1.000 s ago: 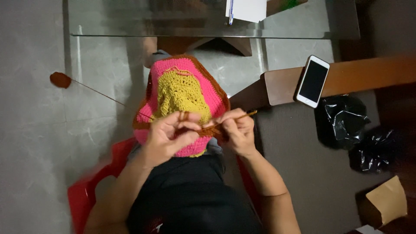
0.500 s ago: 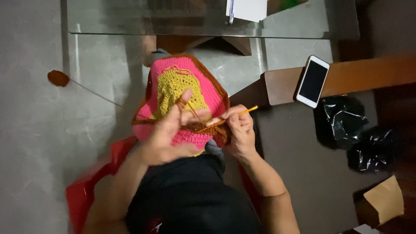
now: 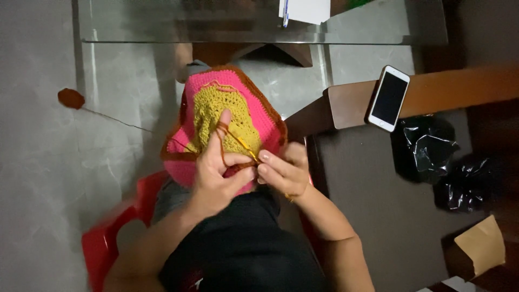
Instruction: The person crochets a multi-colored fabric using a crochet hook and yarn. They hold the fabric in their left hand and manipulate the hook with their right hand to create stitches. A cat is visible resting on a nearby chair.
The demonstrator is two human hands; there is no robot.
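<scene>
Pink crochet piece (image 3: 212,86): a rounded piece of pink yarn with a mustard-yellow middle and a brown-orange border is spread over the person's lap, its top edge towards the glass surface (image 3: 162,24).
Left hand (image 3: 216,173): it is laid on the lower part of the crochet piece; the index finger is stretched up over the yellow middle with orange-brown yarn looped round it, and the thumb and remaining fingers are pinched shut on the border of the piece.
Right hand (image 3: 284,170): its fingers are closed round a thin yellow crochet hook (image 3: 243,145), and the fingertips are touching the left thumb at the lower edge of the piece.
Crochet hook: it is held slanted, its tip pointed up and left towards the raised index finger.
Yarn strand (image 3: 116,120): a thin strand is run from the left side of the piece across the grey floor to a small brown-orange ball of yarn (image 3: 71,98), well apart from the hands.
Red chair (image 3: 111,238): red plastic is seen beneath the person, at the lower left.
Phone (image 3: 387,98): a white-edged phone with a dark screen is laid on a brown wooden ledge (image 3: 459,89), to the right of the piece.
Black plastic bags (image 3: 432,151): two crumpled bags are seen on the dark floor below the phone.
Paper and pen (image 3: 303,8): they are laid on the glass surface at the top.
</scene>
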